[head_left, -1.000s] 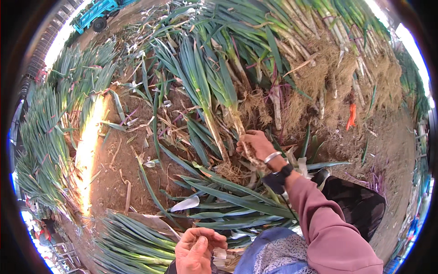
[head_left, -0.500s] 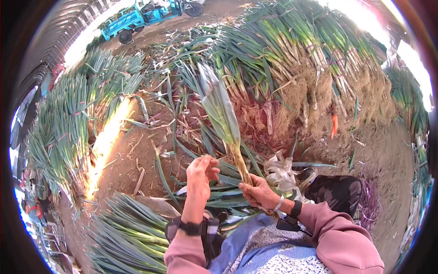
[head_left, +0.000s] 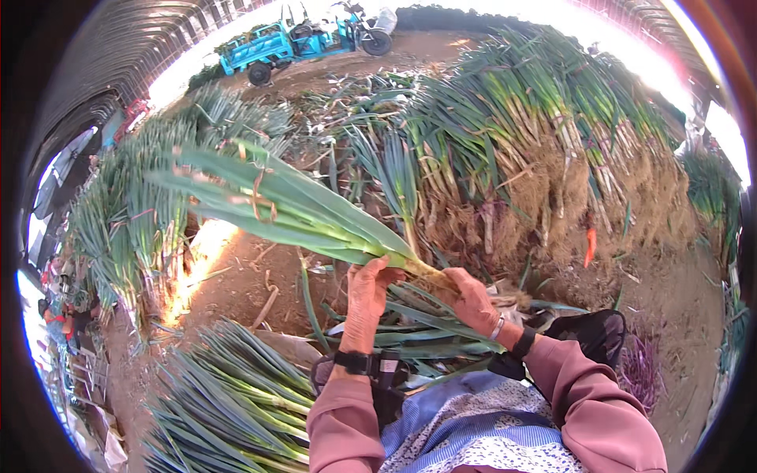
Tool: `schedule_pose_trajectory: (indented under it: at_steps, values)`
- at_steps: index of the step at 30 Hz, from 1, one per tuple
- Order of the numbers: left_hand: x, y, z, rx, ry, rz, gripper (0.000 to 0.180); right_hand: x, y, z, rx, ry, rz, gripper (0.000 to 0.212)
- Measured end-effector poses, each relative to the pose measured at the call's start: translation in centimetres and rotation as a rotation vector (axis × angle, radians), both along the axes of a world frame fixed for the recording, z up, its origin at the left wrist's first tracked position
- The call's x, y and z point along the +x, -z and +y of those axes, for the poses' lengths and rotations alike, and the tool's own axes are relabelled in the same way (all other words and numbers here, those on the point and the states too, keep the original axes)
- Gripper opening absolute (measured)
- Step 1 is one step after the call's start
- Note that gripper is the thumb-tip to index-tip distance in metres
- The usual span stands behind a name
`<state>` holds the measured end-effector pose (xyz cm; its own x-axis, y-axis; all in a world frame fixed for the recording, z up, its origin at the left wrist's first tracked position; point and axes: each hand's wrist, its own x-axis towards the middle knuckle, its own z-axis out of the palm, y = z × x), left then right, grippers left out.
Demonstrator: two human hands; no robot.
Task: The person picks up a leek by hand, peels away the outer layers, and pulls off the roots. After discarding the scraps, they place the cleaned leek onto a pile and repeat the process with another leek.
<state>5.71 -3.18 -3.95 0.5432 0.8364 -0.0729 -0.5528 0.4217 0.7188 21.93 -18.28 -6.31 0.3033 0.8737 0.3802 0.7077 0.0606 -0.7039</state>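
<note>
A leek (head_left: 331, 217) with broad green leaves lies slantwise across the view, its leaf tips pointing to the upper left and blurred. My left hand (head_left: 369, 293) closes around it from below, where the leaves meet the pale stalk. At the root end, my right hand (head_left: 473, 303) grips the brownish stalk, and roots show just beyond the fingers. Under both hands, loose leeks (head_left: 426, 327) lie across my lap area. By my left forearm rests a neat pile of leeks (head_left: 236, 394), pale stalks toward me.
Tied leek bundles (head_left: 544, 118) with hanging roots stand in a row at the far right; more bundles (head_left: 126, 213) line the left. An orange strip (head_left: 591, 246) hangs there. Purple strings (head_left: 640, 366) lie beside my right knee. A blue cargo tricycle (head_left: 292, 43) is parked far back.
The leek has swung from nearly upright to slanting left. My left hand, free and half curled before, now holds it at the leaf base. The view has shifted slightly.
</note>
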Motion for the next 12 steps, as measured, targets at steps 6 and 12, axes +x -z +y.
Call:
schedule_pose_trajectory:
  at_steps: [6, 12]
  values:
    - [-0.8, 0.4, 1.3, -0.097, 0.013, -0.074, 0.021, -1.2, -3.1, 2.1, 0.182, 0.102, -0.187, 0.04]
    - [0.4, 0.9, 1.6, -0.103, 0.039, -0.092, 0.022, -1.4, -3.8, 1.9, 0.174, 0.147, -0.242, 0.038]
